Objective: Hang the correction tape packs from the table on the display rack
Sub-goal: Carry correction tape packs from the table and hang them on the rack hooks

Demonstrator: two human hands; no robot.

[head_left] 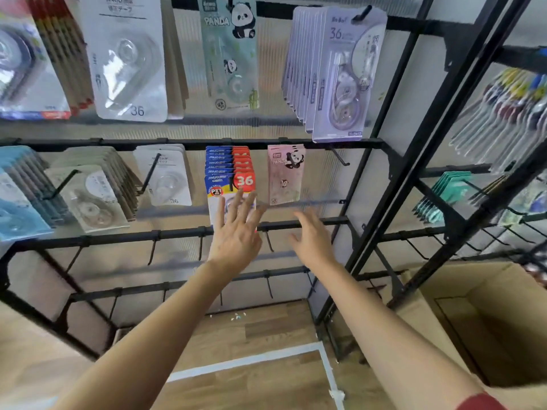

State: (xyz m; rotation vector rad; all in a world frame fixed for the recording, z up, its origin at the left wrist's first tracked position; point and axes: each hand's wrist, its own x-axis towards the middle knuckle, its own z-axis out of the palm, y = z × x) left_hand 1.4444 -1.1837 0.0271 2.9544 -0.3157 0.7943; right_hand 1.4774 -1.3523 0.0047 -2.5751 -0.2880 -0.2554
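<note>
- The left hand [236, 229] is raised with its palm toward the black metal display rack [183, 142]. Its fingers are straight and spread, and it holds nothing.
- Its fingertips lie over the clear lower part of the front pack in a stack of blue-and-red correction tape packs [229, 170] marked "36". I cannot tell whether they press on the pack or only hover at it.
- That stack hangs from the rack's second bar, near the middle of the row.
- The right hand [310, 238] is just beside the left one, in front of the third bar. Its fingers are loosely spread and it grips nothing.
- Pale pink panda-print packs [285, 176] hang just to the right of the blue-and-red stack, above the right hand.
- A bare black hook [340, 158] sticks out further right on the same bar.
- To the left on that bar hang white packs with clear blisters [168, 179], then grey-beige packs [88, 187] and light blue packs [17, 196].
- On the top bar hang a large white pack marked "36" [127, 60], a mint-green panda pack [228, 54] and a thick row of lilac packs [337, 84].
- The hooks on the two lowest bars carry no packs.
- An open brown cardboard box [488, 321] stands at the lower right, on a wooden floor [266, 335] marked with a white tape line [251, 359].
</note>
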